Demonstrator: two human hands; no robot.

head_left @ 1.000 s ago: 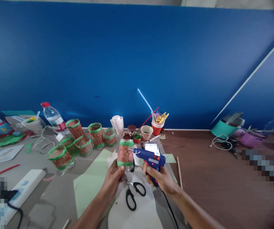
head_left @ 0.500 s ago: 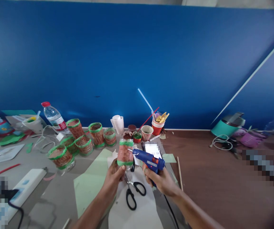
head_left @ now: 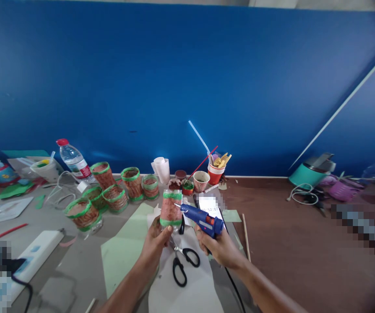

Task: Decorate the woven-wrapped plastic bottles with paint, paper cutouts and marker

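Clamping a painted plastic-bottle section (head_left: 170, 209) by its lower end, just below mid-frame, in the fingers of the left hand (head_left: 157, 237); holding its long axis near upright. Gripping a blue hot-glue gun (head_left: 202, 218) in the fingers of the right hand (head_left: 214, 243), right of and apart from the section. Pointing nozzle leftward across the section's right side; cannot tell contact. Reading "52:07" on a timer screen (head_left: 207, 203) behind the gun, leading digits unclear. Unable to read labels on gun or on red-capped water bottle (head_left: 75, 163), left of frame.
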